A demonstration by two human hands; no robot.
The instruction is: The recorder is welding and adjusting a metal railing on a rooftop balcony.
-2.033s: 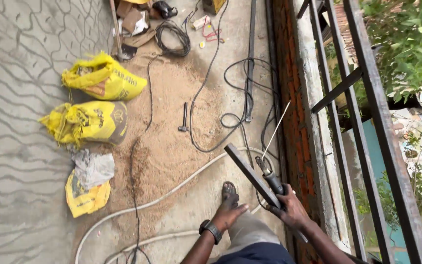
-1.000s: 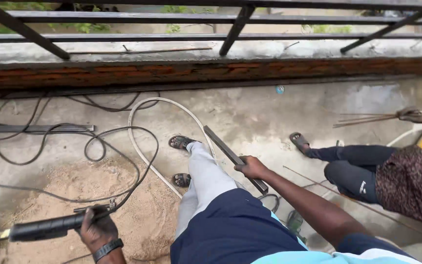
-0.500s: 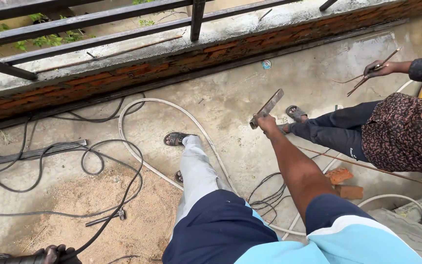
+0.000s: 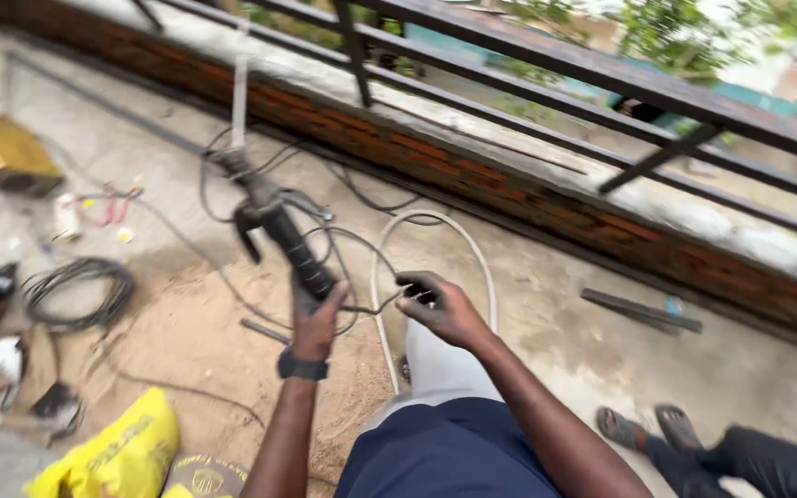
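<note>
My left hand (image 4: 314, 315), with a black watch on the wrist, grips the black handle of a welding electrode holder (image 4: 274, 226). A thin pale rod (image 4: 240, 92) sticks up from the holder's jaws. My right hand (image 4: 445, 309) is close beside it, fingers curled around the black cable (image 4: 371, 306) that runs from the holder's handle. Both hands are held above my knee in pale trousers (image 4: 435, 364), over a sandy concrete floor.
A white hose (image 4: 472, 247) loops on the floor behind my hands. A coil of black cable (image 4: 80, 290), a yellow box (image 4: 2, 152) and a yellow sack (image 4: 122, 456) lie left. A metal bar (image 4: 643, 309) lies right; another person's sandalled feet (image 4: 648, 429) are nearby. A dark railing (image 4: 546, 60) tops the brick ledge (image 4: 472, 180).
The view has swung left. My left hand has lifted the electrode holder up in front of me. My right hand no longer holds the metal bar and now grips the cable.
</note>
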